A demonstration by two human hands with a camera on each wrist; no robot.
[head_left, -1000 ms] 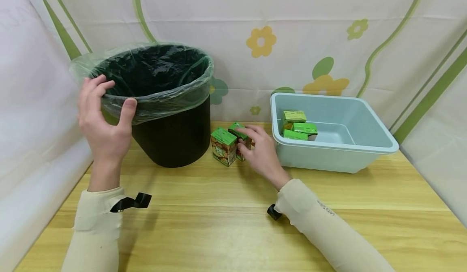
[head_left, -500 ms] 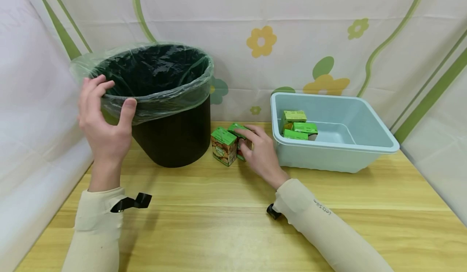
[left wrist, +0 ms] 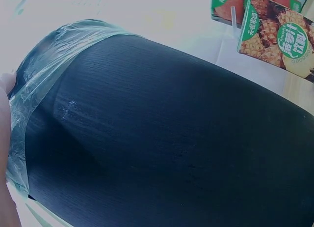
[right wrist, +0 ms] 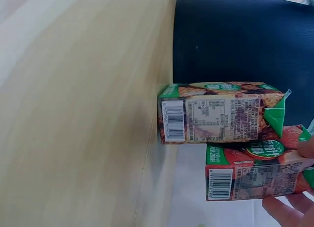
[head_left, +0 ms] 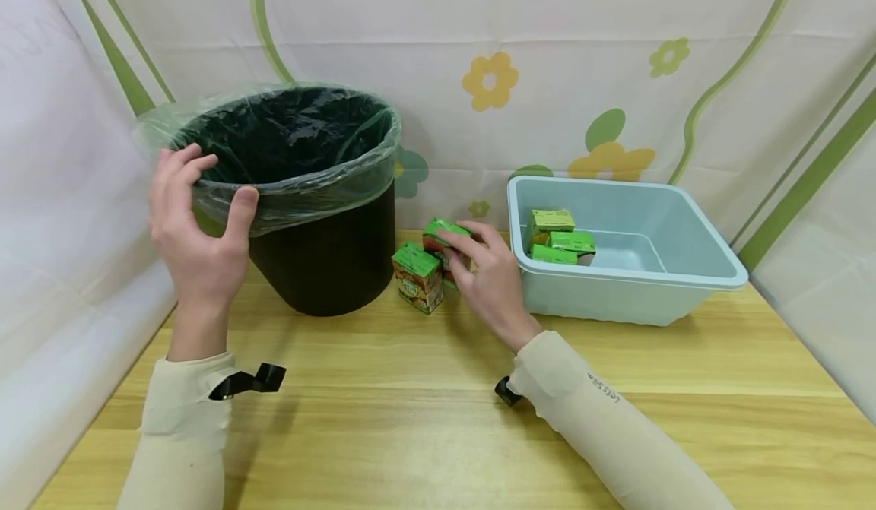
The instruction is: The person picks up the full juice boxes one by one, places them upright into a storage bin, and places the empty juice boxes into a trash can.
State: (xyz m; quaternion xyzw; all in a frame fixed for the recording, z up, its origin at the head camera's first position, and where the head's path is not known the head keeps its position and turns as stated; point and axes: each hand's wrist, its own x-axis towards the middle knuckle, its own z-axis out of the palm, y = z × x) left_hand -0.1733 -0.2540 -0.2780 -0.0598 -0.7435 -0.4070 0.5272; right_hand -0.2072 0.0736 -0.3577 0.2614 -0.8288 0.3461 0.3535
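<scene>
My left hand point(head_left: 205, 244) grips the rim of a black trash can point(head_left: 335, 259), thumb outside and fingers over the edge. A thin green plastic bag point(head_left: 349, 179) lines the can and folds over its rim. My right hand point(head_left: 493, 286) pinches a red juice carton point(right wrist: 257, 175) with a green top, raised slightly off the table. Just in front of it stands a brown pineapple juice carton point(head_left: 419, 286), upright beside the can, with a straw showing in the left wrist view. Part of the red carton is hidden behind my fingers and the pineapple carton.
To the right stands a light blue plastic tub point(head_left: 616, 297). Several green-topped cartons point(head_left: 563, 242) sit in its left end. The wooden table point(head_left: 383, 411) meets a flower-printed curtain point(head_left: 438, 31) at the back and plain white cloth at the sides.
My right hand has taken hold of the red carton and lifted it slightly, up and to the left. The pineapple carton has shifted a little left. My left hand stays on the rim.
</scene>
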